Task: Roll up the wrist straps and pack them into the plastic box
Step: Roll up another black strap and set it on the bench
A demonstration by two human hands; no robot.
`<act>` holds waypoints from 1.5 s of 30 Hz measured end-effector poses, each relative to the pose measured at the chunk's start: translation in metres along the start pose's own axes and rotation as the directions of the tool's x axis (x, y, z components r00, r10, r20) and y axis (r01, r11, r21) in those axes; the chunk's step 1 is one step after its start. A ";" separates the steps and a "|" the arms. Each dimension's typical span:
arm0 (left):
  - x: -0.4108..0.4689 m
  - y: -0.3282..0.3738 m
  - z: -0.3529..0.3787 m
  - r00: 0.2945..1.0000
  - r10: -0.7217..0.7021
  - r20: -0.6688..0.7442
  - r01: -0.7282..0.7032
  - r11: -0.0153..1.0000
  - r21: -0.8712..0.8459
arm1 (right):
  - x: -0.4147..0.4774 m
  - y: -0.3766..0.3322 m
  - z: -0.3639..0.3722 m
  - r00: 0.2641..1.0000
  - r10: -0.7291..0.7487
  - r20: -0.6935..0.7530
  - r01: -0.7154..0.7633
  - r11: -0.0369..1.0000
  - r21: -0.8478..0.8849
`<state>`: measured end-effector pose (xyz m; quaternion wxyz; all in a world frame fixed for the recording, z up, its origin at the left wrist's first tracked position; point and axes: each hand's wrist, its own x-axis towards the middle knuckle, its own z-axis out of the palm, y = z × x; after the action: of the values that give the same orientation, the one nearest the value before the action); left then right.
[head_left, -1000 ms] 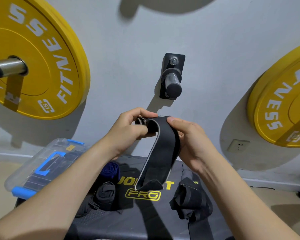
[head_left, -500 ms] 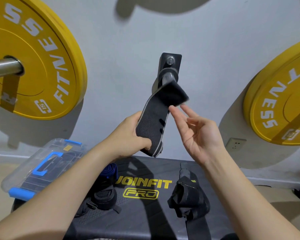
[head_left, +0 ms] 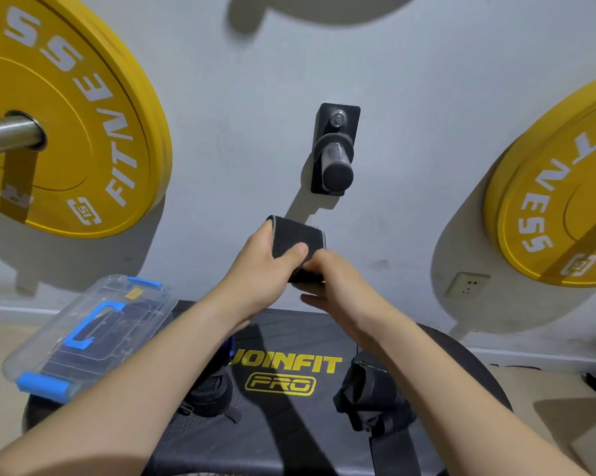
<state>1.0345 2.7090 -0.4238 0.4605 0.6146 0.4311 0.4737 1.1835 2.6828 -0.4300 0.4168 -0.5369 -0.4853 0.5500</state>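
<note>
Wrist strap point(head_left: 298, 240), black and wound nearly into a roll, is held in the air above the far edge of the bench point(head_left: 289, 424). The left hand point(head_left: 258, 269) grips the roll, thumb pressed across its front, and the right hand point(head_left: 337, 286) curls round its lower end. Rolling looks almost finished. Next, the roll must go to the plastic box point(head_left: 83, 338) at the bench's far left corner, whose lid appears closed.

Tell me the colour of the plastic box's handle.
Blue; the handle shows best in the head view.

The bench pad point(head_left: 282, 417) reads JOINFIT PRO, the yellow plate point(head_left: 94, 132) FITNESS.
</note>
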 end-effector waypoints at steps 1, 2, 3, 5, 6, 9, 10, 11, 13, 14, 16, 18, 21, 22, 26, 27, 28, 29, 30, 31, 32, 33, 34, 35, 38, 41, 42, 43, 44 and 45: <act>0.000 -0.001 0.001 1.000 -0.013 -0.009 0.013 1.000 -0.016 | 0.000 0.001 0.001 1.000 -0.020 -0.003 0.020 0.998 -0.057; 0.001 -0.001 0.000 0.999 -0.033 -0.024 0.032 0.999 -0.042 | -0.001 0.002 0.003 0.999 -0.045 0.002 0.045 0.995 -0.092; 0.002 -0.002 -0.001 0.998 -0.053 -0.044 0.049 0.996 -0.072 | -0.002 0.002 0.004 0.997 -0.071 0.013 0.072 0.991 -0.111; 0.004 -0.002 -0.002 0.990 -0.085 -0.110 0.070 0.989 -0.131 | -0.001 0.004 0.006 0.991 -0.123 0.051 0.130 0.976 -0.174; 0.004 -0.002 -0.001 0.983 -0.106 -0.151 0.079 0.981 -0.175 | -0.001 0.003 0.007 0.985 -0.163 0.065 0.174 0.955 -0.241; 0.005 0.001 0.008 0.949 -0.190 -0.253 0.102 0.941 -0.324 | -0.002 0.001 0.012 0.924 -0.370 -0.100 0.306 0.870 -0.386; 0.006 0.002 0.010 0.935 -0.215 -0.281 0.103 0.925 -0.365 | -0.004 0.001 0.016 0.882 -0.427 -0.199 0.333 0.864 -0.377; 0.008 0.003 0.011 0.923 -0.232 -0.306 0.095 0.910 -0.404 | -0.005 -0.001 0.019 0.846 -0.452 -0.282 0.347 0.869 -0.351; 0.010 0.003 0.011 0.908 -0.247 -0.339 0.067 0.884 -0.463 | -0.008 -0.004 0.022 0.835 -0.402 -0.375 0.340 0.914 -0.224; 0.011 0.003 0.010 0.903 -0.255 -0.346 0.062 0.874 -0.483 | -0.009 -0.004 0.022 0.850 -0.355 -0.389 0.331 0.935 -0.130; 0.009 0.004 0.009 0.896 -0.288 -0.337 0.082 0.855 -0.513 | -0.010 -0.003 0.022 0.888 -0.311 -0.340 0.307 0.949 -0.065; 0.008 0.007 0.007 0.901 -0.336 -0.275 0.140 0.824 -0.549 | -0.010 0.002 0.025 0.907 -0.348 -0.238 0.301 0.930 -0.211; 0.005 0.010 -0.001 0.935 -0.335 -0.113 0.226 0.812 -0.539 | -0.008 0.005 0.029 0.870 -0.425 -0.252 0.312 0.869 -0.385; 0.004 0.010 -0.003 0.946 -0.315 -0.072 0.230 0.812 -0.537 | -0.006 0.003 0.025 0.844 -0.446 -0.299 0.300 0.854 -0.425; -0.002 0.012 -0.005 0.956 -0.274 -0.104 0.200 0.869 -0.452 | -0.003 -0.001 0.013 0.800 -0.513 -0.312 0.281 0.779 -0.561; -0.002 0.012 -0.005 0.957 -0.262 -0.127 0.190 0.893 -0.408 | -0.003 -0.001 0.013 0.795 -0.523 -0.307 0.288 0.770 -0.569; -0.003 0.011 -0.004 0.957 -0.251 -0.146 0.183 0.912 -0.367 | -0.004 -0.001 0.015 0.788 -0.536 -0.304 0.297 0.763 -0.574; -0.003 0.011 -0.004 0.955 -0.247 -0.167 0.180 0.924 -0.337 | -0.004 -0.001 0.016 0.778 -0.552 -0.300 0.310 0.753 -0.581; -0.002 0.011 -0.006 0.948 -0.252 -0.195 0.180 0.928 -0.325 | -0.004 -0.002 0.016 0.764 -0.575 -0.292 0.329 0.737 -0.591; 0.000 0.011 -0.010 0.936 -0.266 -0.229 0.180 0.924 -0.338 | -0.003 -0.003 0.016 0.745 -0.605 -0.280 0.354 0.715 -0.603; 0.002 0.012 -0.013 0.923 -0.284 -0.258 0.176 0.912 -0.371 | -0.003 -0.003 0.014 0.724 -0.637 -0.266 0.381 0.690 -0.616; 0.003 0.012 -0.017 0.913 -0.299 -0.279 0.171 0.899 -0.402 | -0.004 -0.004 0.012 0.705 -0.663 -0.251 0.404 0.667 -0.626; 0.005 0.011 -0.021 0.905 -0.310 -0.291 0.174 0.895 -0.411 | -0.005 -0.005 0.010 0.693 -0.682 -0.233 0.425 0.648 -0.632; 0.005 0.010 -0.023 0.902 -0.316 -0.294 0.184 0.898 -0.400 | -0.005 -0.006 0.009 0.682 -0.699 -0.212 0.447 0.629 -0.636; 0.007 0.006 -0.023 0.897 -0.344 -0.278 0.218 0.891 -0.399 | -0.006 -0.006 0.008 0.639 -0.751 -0.165 0.522 0.581 -0.624; 0.011 0.003 -0.021 0.861 -0.437 -0.260 0.287 0.839 -0.463 | -0.005 -0.006 0.009 0.639 -0.749 -0.173 0.550 0.602 -0.578; 0.011 0.002 -0.019 0.847 -0.480 -0.228 0.328 0.810 -0.487 | -0.005 -0.005 0.009 0.647 -0.739 -0.190 0.544 0.621 -0.564; 0.010 0.001 -0.017 0.832 -0.524 -0.183 0.380 0.777 -0.501 | -0.005 -0.005 0.008 0.658 -0.724 -0.206 0.533 0.641 -0.553; 0.009 0.001 -0.014 0.815 -0.566 -0.127 0.442 0.747 -0.496 | -0.005 -0.004 0.008 0.669 -0.710 -0.218 0.520 0.658 -0.545; 0.007 0.002 -0.012 0.796 -0.602 -0.069 0.504 0.721 -0.476 | -0.005 -0.004 0.007 0.681 -0.698 -0.223 0.509 0.670 -0.541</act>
<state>1.0244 2.7171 -0.4195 0.6558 0.2820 0.5266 0.4616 1.1762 2.6784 -0.4252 0.5395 -0.5220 -0.6486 0.1256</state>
